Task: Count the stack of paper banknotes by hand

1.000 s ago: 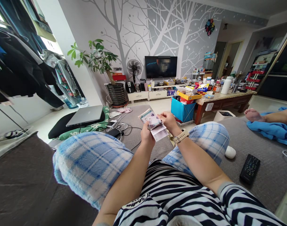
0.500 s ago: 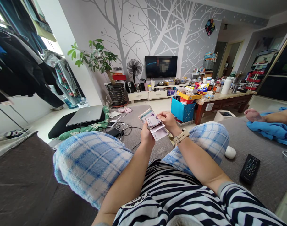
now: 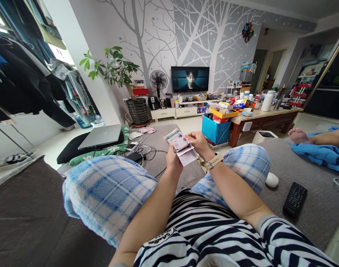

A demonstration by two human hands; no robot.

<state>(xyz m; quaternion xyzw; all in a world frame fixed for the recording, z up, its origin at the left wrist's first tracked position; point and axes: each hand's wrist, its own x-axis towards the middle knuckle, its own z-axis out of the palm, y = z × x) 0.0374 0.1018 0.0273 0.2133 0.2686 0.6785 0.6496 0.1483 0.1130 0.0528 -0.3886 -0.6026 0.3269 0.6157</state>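
A small sheaf of banknotes [image 3: 179,142] is held out over the grey sofa between my knees. Most of the notes look pale purple, and a teal one shows at the far left edge. My left hand [image 3: 173,159] grips the sheaf from below on its near left side, thumb along the edge. With thumb and fingers closed, my right hand [image 3: 197,142] pinches the right edge. One lower note [image 3: 189,157] hangs out toward me beneath the others. A beige-strapped watch [image 3: 214,161] sits on my right wrist.
Beyond my left knee, a closed laptop [image 3: 101,136] rests on cushions beside tangled cables [image 3: 147,151]. To my right lie a white mouse [image 3: 272,180] and a black remote [image 3: 295,199]. Another person's foot [image 3: 299,136] is farther right. A cluttered table [image 3: 282,114] stands ahead.
Both hands stay almost in place on the banknotes, which have tilted very slightly. The picture on the television has changed.
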